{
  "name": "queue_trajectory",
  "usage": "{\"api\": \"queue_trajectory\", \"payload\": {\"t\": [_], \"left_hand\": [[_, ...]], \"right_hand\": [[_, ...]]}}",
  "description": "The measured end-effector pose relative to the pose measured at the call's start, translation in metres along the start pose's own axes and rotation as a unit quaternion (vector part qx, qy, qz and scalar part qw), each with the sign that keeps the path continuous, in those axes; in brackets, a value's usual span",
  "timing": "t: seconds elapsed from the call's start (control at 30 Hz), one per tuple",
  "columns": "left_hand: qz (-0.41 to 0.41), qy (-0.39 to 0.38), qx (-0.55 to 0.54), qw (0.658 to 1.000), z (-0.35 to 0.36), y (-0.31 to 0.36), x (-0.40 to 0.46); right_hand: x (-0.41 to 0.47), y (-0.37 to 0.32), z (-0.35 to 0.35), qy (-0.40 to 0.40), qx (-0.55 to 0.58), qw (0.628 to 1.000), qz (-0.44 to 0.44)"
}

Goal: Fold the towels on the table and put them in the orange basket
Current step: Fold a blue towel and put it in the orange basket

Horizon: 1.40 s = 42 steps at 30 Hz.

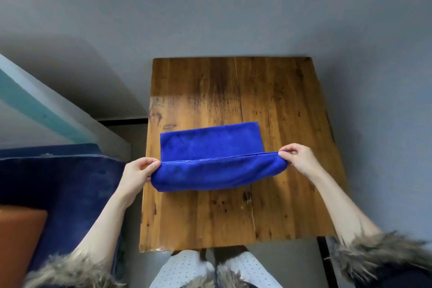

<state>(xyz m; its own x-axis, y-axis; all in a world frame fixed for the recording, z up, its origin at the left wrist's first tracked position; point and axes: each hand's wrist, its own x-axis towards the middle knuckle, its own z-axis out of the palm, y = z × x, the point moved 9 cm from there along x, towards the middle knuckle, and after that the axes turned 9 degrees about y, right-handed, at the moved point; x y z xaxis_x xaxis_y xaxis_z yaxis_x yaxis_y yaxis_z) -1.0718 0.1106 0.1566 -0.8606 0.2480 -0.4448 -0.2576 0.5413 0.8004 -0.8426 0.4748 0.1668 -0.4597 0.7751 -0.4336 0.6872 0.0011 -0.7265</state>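
A bright blue towel lies on the wooden table, its far part flat on the wood. Its near part is lifted and doubled over into a hanging fold with a stitched hem along the top. My left hand pinches the left end of that hem. My right hand pinches the right end, so the hem is stretched straight between them a little above the table. An orange shape, cut off by the frame at the lower left, may be the basket; I cannot tell.
A dark blue upholstered seat stands left of the table, next to the orange shape. A grey wall rises behind the table. Fur-trimmed sleeves and pale dotted trousers show at the bottom edge.
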Motion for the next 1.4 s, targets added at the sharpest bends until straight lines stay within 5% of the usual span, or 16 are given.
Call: {"api": "queue_trajectory", "payload": {"t": [0.3,1.0,1.2,1.4], "left_hand": [[0.040,0.110,-0.021,0.993,-0.005,0.023,0.044],[0.005,0.107,0.082,0.991,0.030,-0.032,0.159],[0.154,0.217,0.276,0.923,0.029,-0.005,0.132],[0.309,0.057,0.441,0.841,0.132,-0.011,0.090]], "right_hand": [[0.050,-0.046,0.024,0.053,-0.010,0.997,-0.054],[0.154,-0.017,0.093,0.077,-0.120,0.990,-0.018],[0.110,-0.046,0.093,0.172,-0.266,0.920,-0.231],[0.044,-0.041,0.203,0.044,-0.368,0.833,-0.410]]}}
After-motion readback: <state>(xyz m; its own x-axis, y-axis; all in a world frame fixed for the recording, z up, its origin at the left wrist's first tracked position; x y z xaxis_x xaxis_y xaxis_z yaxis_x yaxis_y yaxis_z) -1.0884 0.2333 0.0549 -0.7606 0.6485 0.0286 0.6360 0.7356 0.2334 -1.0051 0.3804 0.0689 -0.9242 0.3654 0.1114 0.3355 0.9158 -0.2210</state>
